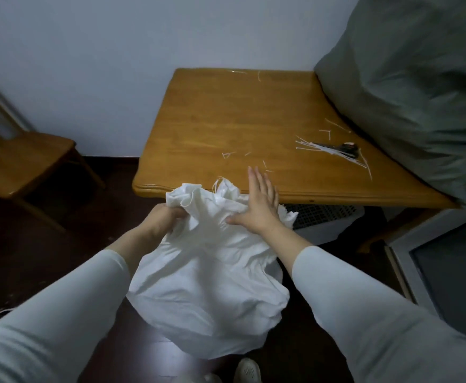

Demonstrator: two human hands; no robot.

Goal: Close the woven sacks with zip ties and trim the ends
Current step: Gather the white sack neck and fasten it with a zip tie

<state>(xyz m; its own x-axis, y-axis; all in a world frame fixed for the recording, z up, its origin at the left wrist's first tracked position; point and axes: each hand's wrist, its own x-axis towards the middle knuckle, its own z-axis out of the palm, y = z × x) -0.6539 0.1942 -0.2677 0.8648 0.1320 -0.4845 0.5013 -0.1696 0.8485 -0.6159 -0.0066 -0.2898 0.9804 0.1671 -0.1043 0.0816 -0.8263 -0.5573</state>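
Note:
A full white woven sack [207, 286] stands on the dark floor in front of me, its mouth bunched up near the table's front edge. My left hand [165, 217] grips the gathered cloth at the left of the neck. My right hand [259, 203] lies flat, fingers straight, pressing the right side of the bunched top. On the wooden table [226, 120] a loose bundle of white zip ties [317, 147] lies at the right, partly across black scissors [348, 150]. Several short trimmed tie ends [227, 154] are scattered over the tabletop.
A large grey-green stuffed sack [408, 87] leans on the table's right side. A white mesh basket [325, 217] sits under the table. A wooden chair [24, 164] stands at the left. A grey panel [453, 272] lies low on the right. My shoe [249, 371] shows below the sack.

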